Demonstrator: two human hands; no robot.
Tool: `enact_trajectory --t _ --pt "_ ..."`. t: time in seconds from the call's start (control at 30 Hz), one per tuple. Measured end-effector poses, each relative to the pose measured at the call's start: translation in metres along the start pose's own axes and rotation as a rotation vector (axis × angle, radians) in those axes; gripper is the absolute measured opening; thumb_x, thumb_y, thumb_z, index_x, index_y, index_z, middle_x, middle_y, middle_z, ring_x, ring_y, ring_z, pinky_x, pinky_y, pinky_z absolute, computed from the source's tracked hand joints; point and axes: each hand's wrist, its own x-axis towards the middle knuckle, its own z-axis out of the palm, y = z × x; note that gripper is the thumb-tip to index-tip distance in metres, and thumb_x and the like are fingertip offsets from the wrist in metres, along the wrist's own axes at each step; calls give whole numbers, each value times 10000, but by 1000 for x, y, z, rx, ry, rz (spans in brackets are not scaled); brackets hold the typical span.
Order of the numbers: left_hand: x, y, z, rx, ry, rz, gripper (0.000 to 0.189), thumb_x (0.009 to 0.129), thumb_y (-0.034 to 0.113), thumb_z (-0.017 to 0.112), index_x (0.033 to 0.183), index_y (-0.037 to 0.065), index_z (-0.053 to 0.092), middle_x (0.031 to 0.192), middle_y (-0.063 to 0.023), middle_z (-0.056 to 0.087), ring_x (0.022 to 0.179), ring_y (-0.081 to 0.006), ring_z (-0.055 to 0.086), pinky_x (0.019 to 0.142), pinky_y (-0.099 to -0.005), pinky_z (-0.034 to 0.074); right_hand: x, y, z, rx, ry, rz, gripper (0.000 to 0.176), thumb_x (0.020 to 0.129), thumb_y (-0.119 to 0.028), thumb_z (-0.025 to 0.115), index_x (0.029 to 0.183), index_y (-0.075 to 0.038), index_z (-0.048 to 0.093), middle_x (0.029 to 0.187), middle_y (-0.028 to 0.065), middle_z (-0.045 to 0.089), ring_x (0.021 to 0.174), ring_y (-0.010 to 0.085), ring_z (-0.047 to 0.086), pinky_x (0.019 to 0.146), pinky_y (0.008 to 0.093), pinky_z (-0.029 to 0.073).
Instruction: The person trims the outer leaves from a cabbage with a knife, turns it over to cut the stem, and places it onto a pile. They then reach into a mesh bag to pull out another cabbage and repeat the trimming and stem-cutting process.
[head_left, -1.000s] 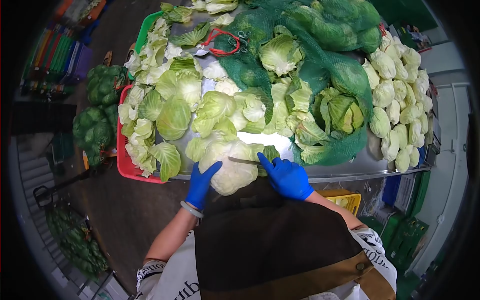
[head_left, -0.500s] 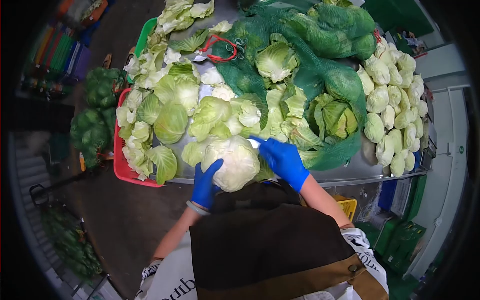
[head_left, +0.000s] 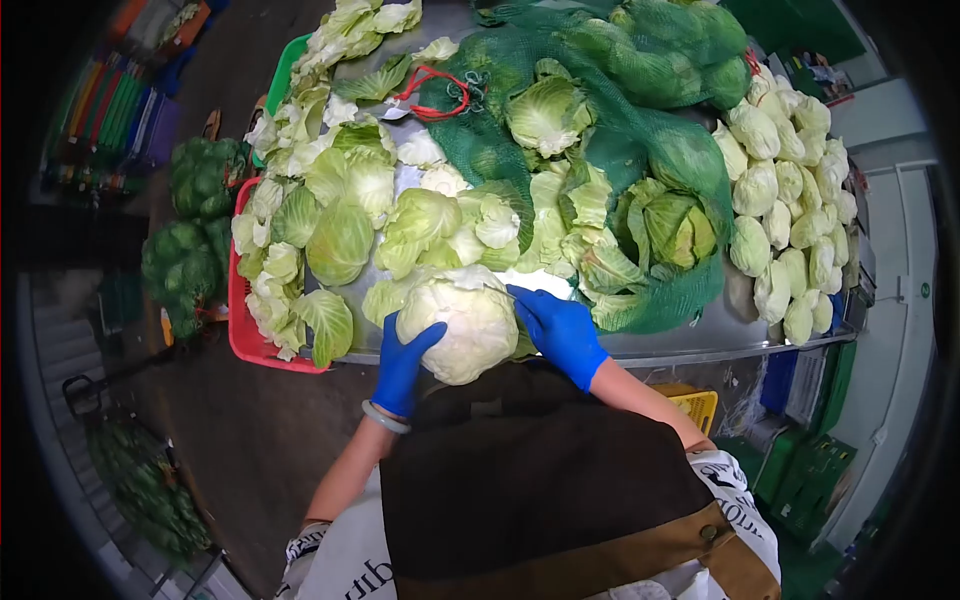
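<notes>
A pale, trimmed cabbage (head_left: 462,330) is held at the table's near edge, in front of my apron. My left hand (head_left: 405,362), in a blue glove, grips its left side with the thumb across the front. At the cabbage's upper right is my gloved right hand (head_left: 560,328), its fingers closed around what looks like a small knife. Only a thin part of the blade shows against the cabbage; the handle is hidden in the fingers. Loose outer leaves (head_left: 425,230) lie just beyond the cabbage.
A red crate (head_left: 240,310) and a green crate (head_left: 291,60) at the left hold leaves. Green net sacks (head_left: 640,150) with cabbages cover the metal table's (head_left: 690,342) middle and back. Pale trimmed heads (head_left: 775,215) are piled at the right. More net sacks (head_left: 185,255) stand on the floor.
My right hand has moved slightly down and left, bringing its fingers against the cabbage's upper right. The white blade-like piece seen beside them now shows only as a thin line. My left hand keeps its hold.
</notes>
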Motion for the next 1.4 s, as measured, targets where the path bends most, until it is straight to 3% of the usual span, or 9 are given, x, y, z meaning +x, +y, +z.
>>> enact_trajectory --t 0.13,0.33,0.47,0.67,0.87,0.93,1.13,1.2,1.4 --pt "13 15 -6 76 -7 73 594 771 96 731 1275 13 428 1188 -133 558 1076 -225 569 898 -348 488 15 4 6 138 129 -50 264 890 -203 580 1143 -150 631 746 102 615 663 267 632 541 410 489" --pt "11 29 -7 146 -59 59 582 781 120 717 1289 12 454 1205 -130 567 1090 -231 574 912 -348 481 29 1 -55 -327 -234 -233 258 862 -215 610 1112 -152 628 725 60 591 591 266 600 501 384 465" --pt "10 20 -1 -114 -40 -46 572 797 150 706 1295 16 459 1213 -115 571 1097 -228 578 910 -341 483 22 7 -61 -368 -211 -201 262 837 -223 628 1086 -142 628 704 59 574 572 252 592 494 388 457" --pt "16 25 9 -38 -48 11 563 794 136 722 1279 10 466 1185 -102 579 1063 -208 589 899 -319 489 42 -32 -44 -78 92 -226 392 786 -225 646 1156 -112 587 1137 74 614 815 236 609 620 374 515" --pt "11 27 20 421 -202 253 851 640 85 828 1357 3 378 1270 -135 511 1163 -235 518 988 -346 433 88 31 -1 147 338 117 190 772 -206 672 932 -107 645 850 117 637 789 300 624 653 412 497" --pt "5 19 13 225 -229 290 861 654 56 781 1392 10 340 1320 -138 474 1216 -243 477 1022 -355 402 88 70 0 -26 -22 386 274 768 -247 697 1004 -113 661 841 121 643 782 288 626 691 389 499" --pt "17 21 11 -46 -66 340 774 741 21 631 1434 25 286 1401 -120 409 1295 -250 396 1090 -370 304 56 4 -31 536 186 231 542 746 -361 752 1201 -111 597 1034 92 642 758 236 620 710 339 503" --pt "21 25 14 -40 -53 357 775 742 17 635 1434 24 288 1405 -119 406 1291 -245 399 1091 -369 300 53 -19 -31 356 50 159 537 759 -335 750 1218 -113 581 1096 95 630 783 215 624 720 315 504" --pt "26 14 -8 -266 -186 107 686 862 291 566 1435 28 298 1431 -140 399 1309 -296 400 1092 -429 321 58 2 -23 498 135 192 152 794 -153 689 911 -59 666 785 62 675 651 173 617 650 274 502"
